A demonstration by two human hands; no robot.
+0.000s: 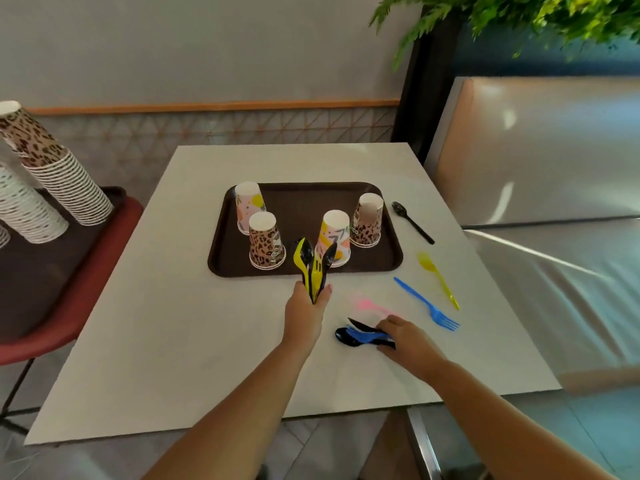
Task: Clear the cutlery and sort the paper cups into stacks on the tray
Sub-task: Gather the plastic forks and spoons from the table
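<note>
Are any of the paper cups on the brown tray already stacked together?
No, the four upside-down paper cups each stand alone on the brown plastic tray.

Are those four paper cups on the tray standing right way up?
No, upside down. Each paper cup on the tray shows its narrow white base on top, its wide rim resting below.
</note>
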